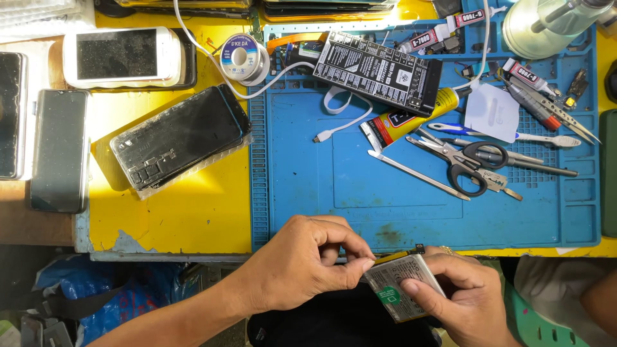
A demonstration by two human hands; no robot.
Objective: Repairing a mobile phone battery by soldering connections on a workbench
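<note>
A flat grey phone battery (402, 287) sits at the bottom edge of view, just off the near rim of the table (193, 218), gripped in the right hand (459, 295) with the thumb on its face. The left hand (308, 263) pinches the battery's upper left edge between thumb and forefinger. At twelve o'clock from it lies a blue work mat (360, 186), with black-handled scissors (466, 164) at one o'clock and a stack of phones (180, 138) at ten o'clock.

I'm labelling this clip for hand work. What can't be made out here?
Head view:
- Underside of the phone battery: hidden by right hand.
- What the left hand fingertips pinch at its corner: too small.
- White bottle: cut off by top edge.
</note>
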